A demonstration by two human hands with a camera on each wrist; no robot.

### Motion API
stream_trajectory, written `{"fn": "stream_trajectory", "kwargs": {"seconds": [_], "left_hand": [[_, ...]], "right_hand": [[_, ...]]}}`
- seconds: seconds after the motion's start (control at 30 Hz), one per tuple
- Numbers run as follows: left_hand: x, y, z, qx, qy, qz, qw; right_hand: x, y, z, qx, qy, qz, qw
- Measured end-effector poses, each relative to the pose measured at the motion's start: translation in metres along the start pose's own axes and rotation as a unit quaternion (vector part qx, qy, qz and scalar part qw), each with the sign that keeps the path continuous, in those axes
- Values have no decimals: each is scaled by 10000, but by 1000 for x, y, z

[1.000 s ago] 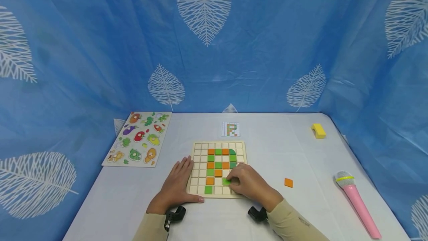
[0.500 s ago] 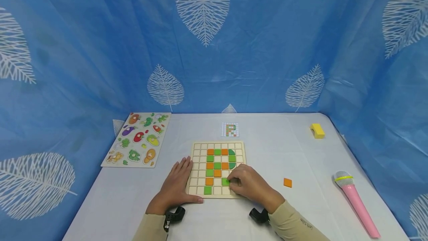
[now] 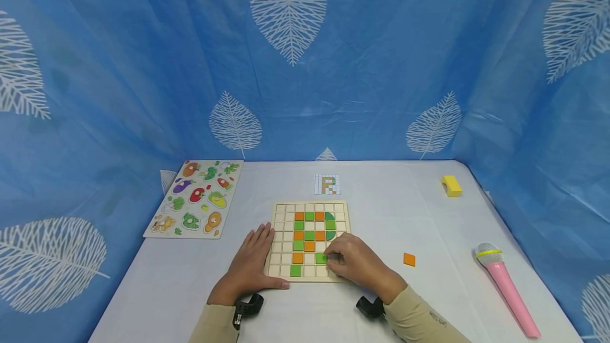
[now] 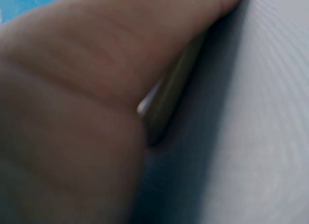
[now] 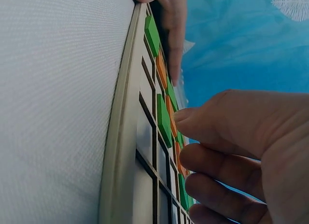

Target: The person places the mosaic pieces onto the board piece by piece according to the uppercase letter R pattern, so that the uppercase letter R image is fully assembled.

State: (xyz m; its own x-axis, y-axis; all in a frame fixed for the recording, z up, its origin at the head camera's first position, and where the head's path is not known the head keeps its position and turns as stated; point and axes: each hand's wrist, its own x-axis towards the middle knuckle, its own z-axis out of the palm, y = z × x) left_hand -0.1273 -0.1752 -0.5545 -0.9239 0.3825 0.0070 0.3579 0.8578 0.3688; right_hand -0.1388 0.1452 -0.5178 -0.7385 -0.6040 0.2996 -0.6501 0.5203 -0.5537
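Note:
In the head view a wooden grid board (image 3: 277,258) bears orange and green tiles in an R-like pattern. My left hand (image 3: 254,261) steadies its left side, fingers straight along the edge and thumb along the front edge. The left wrist view is mostly filled by that hand (image 4: 96,89), blurred. My right hand (image 3: 357,262) holds a green square tile (image 3: 321,258) by its right side with thumb and forefinger. In the right wrist view this green tile (image 5: 164,120) stands slightly above the grid; the thumb tip (image 5: 183,114) is right beside it, the other fingers curled.
A pattern card (image 3: 327,184) lies behind the board. One loose orange tile (image 3: 409,259) is to the right. Farther right are a pink toy microphone (image 3: 507,287) and a yellow arch block (image 3: 451,186). A vegetable peg puzzle (image 3: 197,200) lies at the left.
Both hands and the green tile keep practically the same place on the board. The whole head view has shifted slightly left.

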Motion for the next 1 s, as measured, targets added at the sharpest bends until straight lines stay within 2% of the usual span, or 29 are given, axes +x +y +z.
{"fn": "stream_trajectory", "kwargs": {"seconds": [0.37, 0.7, 1.0], "left_hand": [[1, 0, 0, 47, -22, 21, 10000], [1, 0, -1, 39, 3, 49, 10000], [0, 0, -1, -25, 18, 36, 10000]], "right_hand": [[-2, 3, -6, -46, 188, -82, 9998], [-9, 6, -13, -114, 170, 274, 9994], [-20, 12, -20, -229, 334, 302, 9987]]}}
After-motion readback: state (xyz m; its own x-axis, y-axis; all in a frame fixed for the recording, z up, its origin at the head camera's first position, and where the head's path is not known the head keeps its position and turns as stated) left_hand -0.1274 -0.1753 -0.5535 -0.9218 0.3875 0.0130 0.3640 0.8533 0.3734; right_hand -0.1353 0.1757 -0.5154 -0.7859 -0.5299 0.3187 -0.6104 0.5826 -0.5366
